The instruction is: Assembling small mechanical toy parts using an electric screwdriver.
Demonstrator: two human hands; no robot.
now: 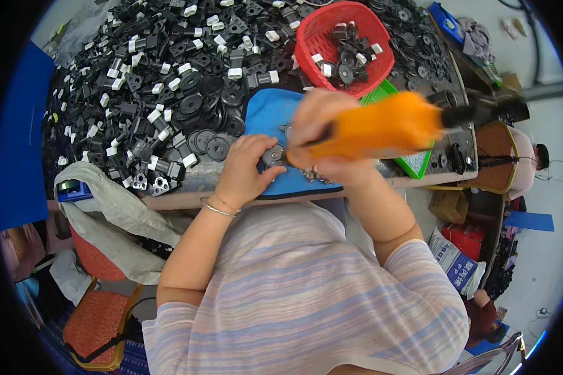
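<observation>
My left hand lies at the near edge of a blue mat. Its thumb and fingers close around a small round dark part with a metal centre. In my right hand is an orange power screwdriver, held sideways and blurred by motion. The tool's narrow end points toward the round part; whether they touch I cannot tell. Small shiny metal pieces, which look like screws, rest on the mat below my right hand.
Behind the mat stands a red plastic basket of black and white parts. A green tray sits at the right, partly behind the screwdriver. Black parts with white ends are heaped across the table, with black discs left of the mat.
</observation>
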